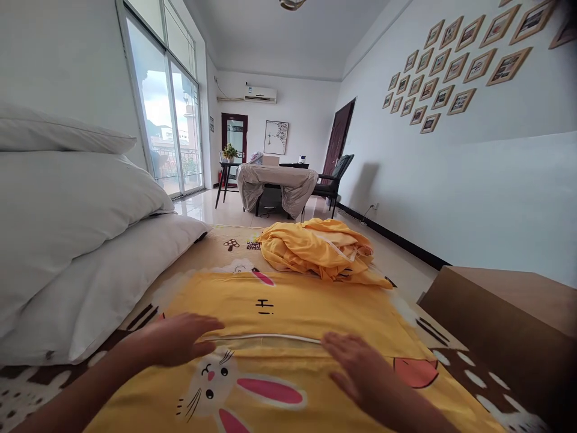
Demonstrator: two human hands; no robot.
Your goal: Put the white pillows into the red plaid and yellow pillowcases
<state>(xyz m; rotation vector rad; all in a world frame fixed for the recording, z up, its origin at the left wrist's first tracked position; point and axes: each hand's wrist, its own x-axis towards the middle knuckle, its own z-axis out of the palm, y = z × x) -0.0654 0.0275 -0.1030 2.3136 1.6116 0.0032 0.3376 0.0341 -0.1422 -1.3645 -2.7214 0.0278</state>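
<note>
A yellow rabbit-print fabric cover point(297, 307) lies spread out in front of me, with a white zipper-like strip point(270, 337) running across it. My left hand point(184, 338) is over the left end of the strip, fingers stretched out and thumb apart. At the strip's right end, my right hand point(354, 364) is palm down with its fingers extended. Neither hand grips anything; whether the palms press on the cloth I cannot tell. Beyond the cover, a crumpled heap of yellow cloth point(311, 246) sits on a patterned bedspread point(211, 249).
White pillows point(112, 282) are stacked at my left. A brown cardboard box point(500, 325) stands at the right edge. Farther off are a table under a grey cover point(279, 175), a black chair point(336, 177) and a plant point(230, 151) on a stand.
</note>
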